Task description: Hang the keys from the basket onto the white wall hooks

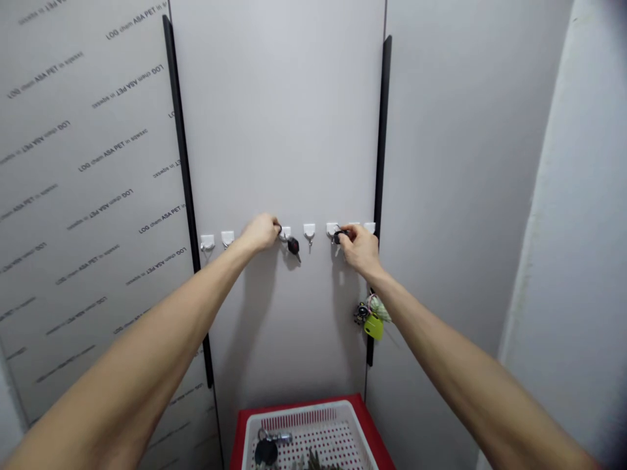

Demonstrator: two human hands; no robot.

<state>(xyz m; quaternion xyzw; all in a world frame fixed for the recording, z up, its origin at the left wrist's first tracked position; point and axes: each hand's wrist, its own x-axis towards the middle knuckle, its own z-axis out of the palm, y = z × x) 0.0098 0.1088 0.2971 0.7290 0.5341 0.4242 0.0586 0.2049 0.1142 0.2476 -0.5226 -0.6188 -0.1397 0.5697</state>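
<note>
Several white adhesive hooks (pixel 309 231) run in a row across the pale cabinet panel. My left hand (pixel 262 232) is closed at the row, pinching a small dark piece beside a hook (pixel 286 233); its kind is hidden by the fingers. Just right of those fingertips hangs a black-headed key (pixel 293 246), its blade pointing down. At another hook (pixel 332 229), my right hand (pixel 361 249) grips a black-headed key (pixel 339 236) between thumb and fingers. Whether its ring is over the hook cannot be made out.
Below stands a white perforated basket (pixel 360 434) on a red surface (pixel 376 427), holding keys (pixel 266 450) and a metal clasp (pixel 281 437). A bunch with a lime-green tag (pixel 373 327) hangs by the right black handle (pixel 383 130). Another long black handle (pixel 180 130) is at left.
</note>
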